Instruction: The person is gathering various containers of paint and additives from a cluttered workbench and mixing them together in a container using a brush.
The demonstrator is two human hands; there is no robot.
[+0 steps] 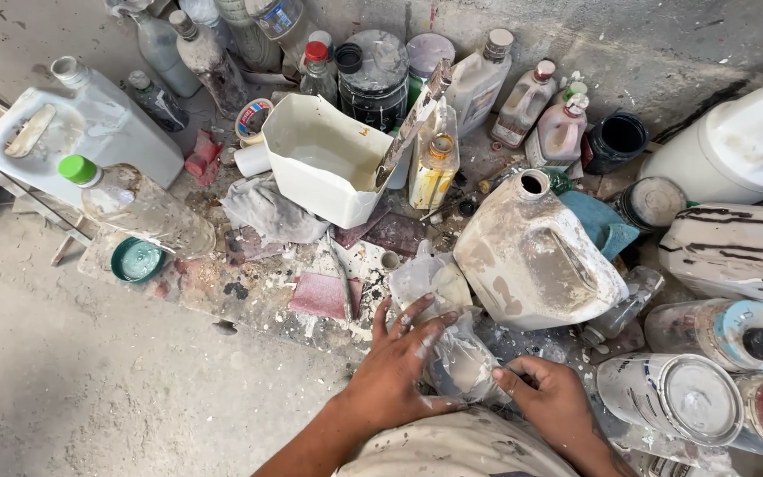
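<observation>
While gripped on both flanks, plastic bag (457, 358) between left hand (396, 371) and right hand (551, 399).

— What's the ground like here?
— Bare grey concrete floor (90, 380), dusty and flecked with white paint.
— And further back?
— The same rough concrete (664, 44) runs on, streaked with dark marks. A metal frame (11, 190) crosses the left edge.
— Lighting?
— Flat, soft daylight, hardly any shadow.

Both hands, left hand (396, 367) and right hand (551, 402), grip a crumpled plastic bag (459, 358).
</observation>
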